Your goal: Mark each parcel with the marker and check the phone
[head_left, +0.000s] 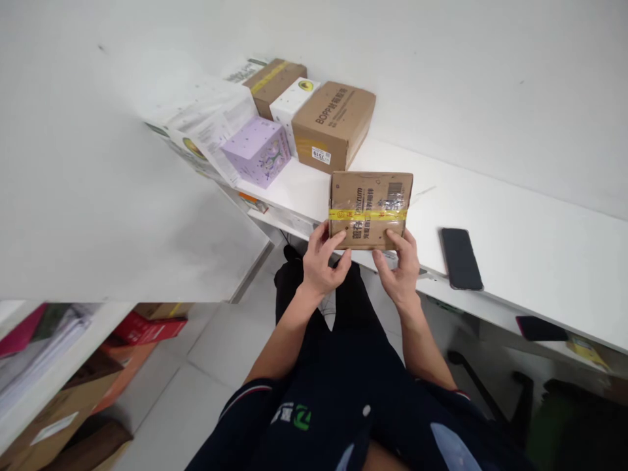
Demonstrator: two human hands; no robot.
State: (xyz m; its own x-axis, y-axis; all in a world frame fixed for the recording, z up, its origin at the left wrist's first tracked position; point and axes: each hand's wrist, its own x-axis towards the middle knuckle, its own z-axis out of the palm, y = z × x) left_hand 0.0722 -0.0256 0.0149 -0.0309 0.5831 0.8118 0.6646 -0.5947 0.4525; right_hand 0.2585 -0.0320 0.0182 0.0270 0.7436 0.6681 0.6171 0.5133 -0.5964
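Between my two hands is a small brown cardboard box (370, 196) with a strip of yellow tape across it, dark printing and a barcode label. My left hand (324, 261) grips its near left corner, fingers on the upper face and thumb along the near edge. My right hand (398, 265) grips the near right corner in the same way. The box's near edge reaches past the front of the white desk (515, 248). Whether its underside touches the desk is hidden.
Behind stand a larger brown carton (336, 118), a lilac box (258, 150), a white box (287, 108) and another taped carton (272, 78). A phone (461, 258) lies to the right. Below the desk is an open shelf (490, 311); a white partition (171, 216) rises at left.
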